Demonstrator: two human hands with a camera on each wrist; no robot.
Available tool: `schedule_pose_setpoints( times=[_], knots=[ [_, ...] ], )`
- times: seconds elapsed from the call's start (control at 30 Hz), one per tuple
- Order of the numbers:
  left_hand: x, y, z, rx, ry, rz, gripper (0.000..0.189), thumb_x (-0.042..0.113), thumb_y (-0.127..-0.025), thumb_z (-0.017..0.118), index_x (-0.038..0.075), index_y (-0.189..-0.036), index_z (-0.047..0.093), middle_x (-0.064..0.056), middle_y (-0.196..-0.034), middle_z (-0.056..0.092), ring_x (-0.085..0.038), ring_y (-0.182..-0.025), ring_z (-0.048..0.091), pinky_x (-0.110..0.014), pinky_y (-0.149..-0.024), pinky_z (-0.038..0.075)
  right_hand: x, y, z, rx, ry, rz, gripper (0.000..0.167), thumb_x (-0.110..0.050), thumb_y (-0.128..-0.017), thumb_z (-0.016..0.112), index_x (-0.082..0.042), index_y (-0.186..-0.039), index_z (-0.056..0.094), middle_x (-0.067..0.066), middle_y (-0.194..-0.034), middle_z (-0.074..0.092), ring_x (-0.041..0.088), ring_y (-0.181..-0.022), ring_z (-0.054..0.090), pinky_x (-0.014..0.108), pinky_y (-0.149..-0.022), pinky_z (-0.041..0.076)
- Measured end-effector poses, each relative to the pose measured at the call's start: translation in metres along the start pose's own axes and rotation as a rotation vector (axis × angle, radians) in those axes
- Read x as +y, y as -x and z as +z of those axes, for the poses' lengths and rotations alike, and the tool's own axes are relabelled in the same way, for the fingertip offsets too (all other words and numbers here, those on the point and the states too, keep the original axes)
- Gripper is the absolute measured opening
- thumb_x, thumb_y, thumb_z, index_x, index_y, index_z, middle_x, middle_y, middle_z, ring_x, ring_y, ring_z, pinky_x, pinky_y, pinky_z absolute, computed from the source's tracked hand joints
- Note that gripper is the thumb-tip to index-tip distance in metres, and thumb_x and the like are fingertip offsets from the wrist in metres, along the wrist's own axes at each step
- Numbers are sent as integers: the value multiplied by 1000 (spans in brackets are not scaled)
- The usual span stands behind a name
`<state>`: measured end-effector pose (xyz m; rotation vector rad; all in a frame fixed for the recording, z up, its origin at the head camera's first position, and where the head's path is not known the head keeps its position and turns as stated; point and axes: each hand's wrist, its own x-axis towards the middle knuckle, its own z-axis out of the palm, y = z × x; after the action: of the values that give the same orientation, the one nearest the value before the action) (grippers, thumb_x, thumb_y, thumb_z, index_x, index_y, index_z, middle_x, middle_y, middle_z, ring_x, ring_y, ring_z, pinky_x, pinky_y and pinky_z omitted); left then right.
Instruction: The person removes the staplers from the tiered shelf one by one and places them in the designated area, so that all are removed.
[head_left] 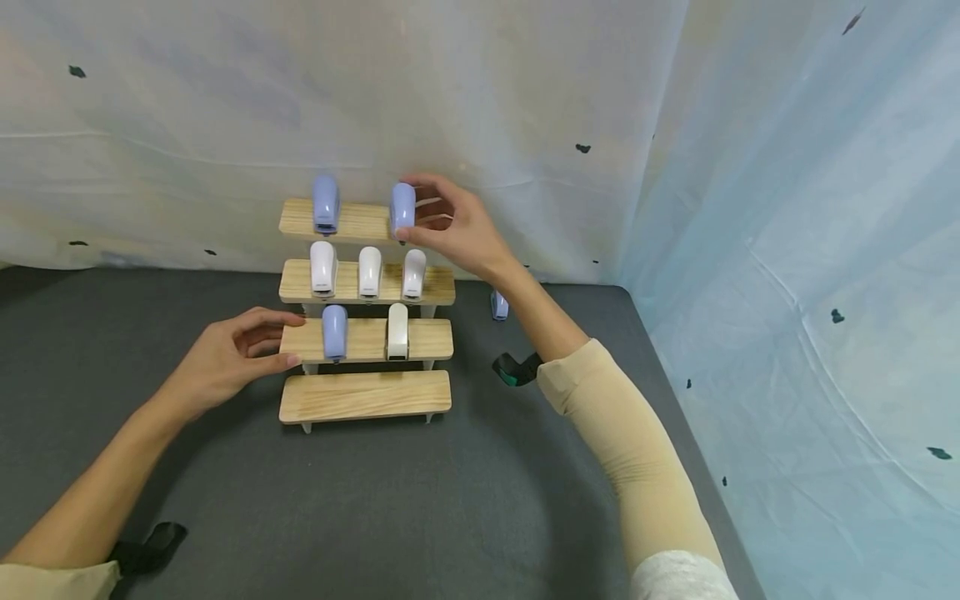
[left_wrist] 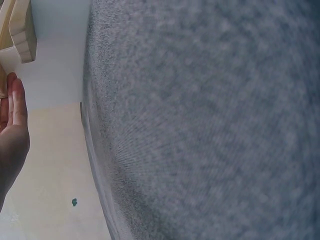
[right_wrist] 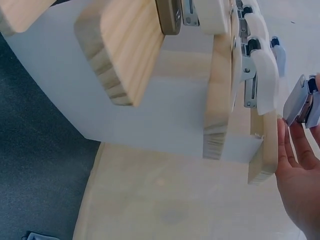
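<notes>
A light-blue mini stapler point(head_left: 402, 207) is between the thumb and fingers of my right hand point(head_left: 467, 232), at the right end of the stand's top board. In the right wrist view that stapler point(right_wrist: 296, 100) shows its metal underside, beside the board's edge. My left hand point(head_left: 225, 354) grips the left end of the second-lowest board of the wooden display stand point(head_left: 367, 396), thumb at the front corner and index finger at the rear one. Another blue stapler point(head_left: 326, 202) stands at the top left. White staplers point(head_left: 369, 271) line the board below.
The second-lowest board bears a blue stapler point(head_left: 334, 332) and a whitish one point(head_left: 397, 331). One more blue stapler point(head_left: 499, 305) lies on the dark grey table point(head_left: 375, 508) right of the stand. Pale curtains point(head_left: 487, 92) hang close behind and to the right.
</notes>
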<state>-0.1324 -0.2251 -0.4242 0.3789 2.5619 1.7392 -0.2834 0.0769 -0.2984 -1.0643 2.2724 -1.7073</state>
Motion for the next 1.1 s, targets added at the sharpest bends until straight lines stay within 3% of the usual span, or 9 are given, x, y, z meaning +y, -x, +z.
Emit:
schedule_pose_setpoints(
  times=[0.27, 0.5, 0.63, 0.83, 1.1],
  knots=[
    [1, -1, 1, 6, 4, -2, 48, 7, -89, 75, 5, -133, 58, -7, -134, 57, 1, -109, 60, -17, -81, 51, -5, 8, -6, 8, -4, 23, 60, 0, -85, 75, 1, -140, 50, 21, -126, 55, 34, -108, 59, 43, -93, 49],
    [2, -3, 2, 6, -18, -14, 48, 9, -89, 76, 6, -134, 58, -4, -133, 57, 3, -108, 59, -15, -81, 50, 3, 14, -16, 15, 25, -15, 57, -6, -85, 78, -4, -137, 54, 13, -123, 58, 27, -104, 62, 39, -90, 51],
    [2, -3, 2, 21, -28, -23, 49, 8, -88, 77, 7, -133, 59, -1, -130, 58, 3, -107, 59, -14, -81, 49, 4, 18, -21, 22, 15, -6, 59, -2, -84, 78, -2, -137, 53, 16, -123, 57, 31, -105, 60, 42, -91, 49],
    [2, -3, 2, 24, -39, -26, 49, 9, -88, 77, 7, -133, 59, 0, -130, 58, 4, -107, 58, -14, -80, 49, -11, 30, -25, 31, 4, 3, 59, 6, -83, 74, 7, -136, 50, 26, -123, 55, 40, -107, 56, 51, -95, 45],
    [3, -3, 2, 20, -33, -24, 48, 9, -88, 77, 8, -133, 59, 0, -130, 58, 3, -108, 58, -14, -81, 49, -22, 42, -34, 44, 48, 33, 57, 6, -84, 72, 9, -136, 48, 25, -123, 54, 38, -108, 56, 47, -95, 47]
  ],
)
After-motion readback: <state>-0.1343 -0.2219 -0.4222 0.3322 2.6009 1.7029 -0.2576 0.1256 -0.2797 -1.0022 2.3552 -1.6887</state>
